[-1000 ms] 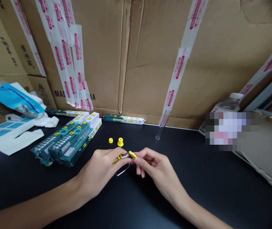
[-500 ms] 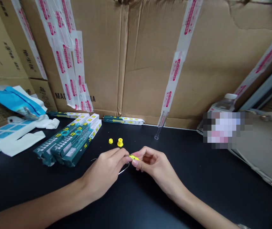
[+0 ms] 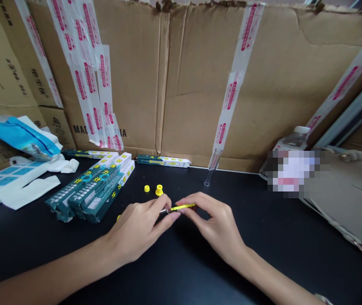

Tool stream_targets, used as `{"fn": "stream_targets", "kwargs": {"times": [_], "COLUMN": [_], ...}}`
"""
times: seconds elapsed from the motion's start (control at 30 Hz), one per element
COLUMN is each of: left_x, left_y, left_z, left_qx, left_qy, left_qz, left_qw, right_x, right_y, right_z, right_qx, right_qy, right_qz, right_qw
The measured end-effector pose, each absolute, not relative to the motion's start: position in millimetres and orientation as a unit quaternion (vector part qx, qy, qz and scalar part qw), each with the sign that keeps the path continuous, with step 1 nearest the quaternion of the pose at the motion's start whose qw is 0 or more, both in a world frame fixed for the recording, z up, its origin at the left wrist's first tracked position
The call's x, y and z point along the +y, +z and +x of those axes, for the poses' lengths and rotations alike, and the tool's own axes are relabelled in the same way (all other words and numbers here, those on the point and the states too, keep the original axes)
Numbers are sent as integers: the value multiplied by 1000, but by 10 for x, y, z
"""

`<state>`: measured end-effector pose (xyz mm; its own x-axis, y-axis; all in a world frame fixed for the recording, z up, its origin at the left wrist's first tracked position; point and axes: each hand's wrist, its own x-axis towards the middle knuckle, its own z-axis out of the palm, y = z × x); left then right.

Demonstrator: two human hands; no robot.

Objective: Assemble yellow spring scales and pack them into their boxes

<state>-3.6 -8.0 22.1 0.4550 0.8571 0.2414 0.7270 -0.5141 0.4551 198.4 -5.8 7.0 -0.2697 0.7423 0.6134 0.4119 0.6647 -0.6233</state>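
Note:
My left hand [image 3: 136, 226] is closed, pinching a thin metal rod [image 3: 163, 211] whose other end is hidden by the fingers. In my right hand [image 3: 217, 220], thumb and fingertips grip a thin, flat yellow plastic strip [image 3: 183, 207]. Its left end meets the rod's tip at my left fingertips; whether the two are joined I cannot tell. Just beyond the hands stand a small yellow cap [image 3: 147, 188] and a larger flanged yellow nut-like piece [image 3: 159, 189]. Another yellow bit [image 3: 119, 217] peeks out behind my left hand.
Dark green boxes [image 3: 95, 186] lie to the left, with another slim box [image 3: 163, 161] along the cardboard wall [image 3: 193, 84]. A clear tube [image 3: 212, 169] leans there. Farther right are a plastic bottle [image 3: 297, 137] and a grey bag [image 3: 346, 199]. At far left sits a white-and-blue power strip [image 3: 15, 178].
The yellow strip has turned edge-on and shows more of its length. My right hand has shifted slightly right. The curved wire below the left hand no longer shows, and a yellow bit appears behind that hand.

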Motion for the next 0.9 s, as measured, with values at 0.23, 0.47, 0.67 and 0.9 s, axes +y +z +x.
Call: {"fn": "stream_targets", "kwargs": {"times": [0.23,0.47,0.67,0.9], "left_x": [17,127,226,322], "left_y": [164,273,217,221], "left_z": [-114,-203,-240,-239], "left_qx": [439,485,485,458], "left_qy": [256,380,455,509], "left_qz": [857,771,680,604], "left_qw": [82,162,310,407], "right_x": [-36,24,18,52], "right_y": [-13,-45,-111,-138], "right_z": [1956,1985,1992,1975], "right_qx": [-757,-753,-769,-766], "right_qy": [175,173,194,206], "right_qz": [-420,-487,-455,-475], "right_qw": [469,407,406,380]}}
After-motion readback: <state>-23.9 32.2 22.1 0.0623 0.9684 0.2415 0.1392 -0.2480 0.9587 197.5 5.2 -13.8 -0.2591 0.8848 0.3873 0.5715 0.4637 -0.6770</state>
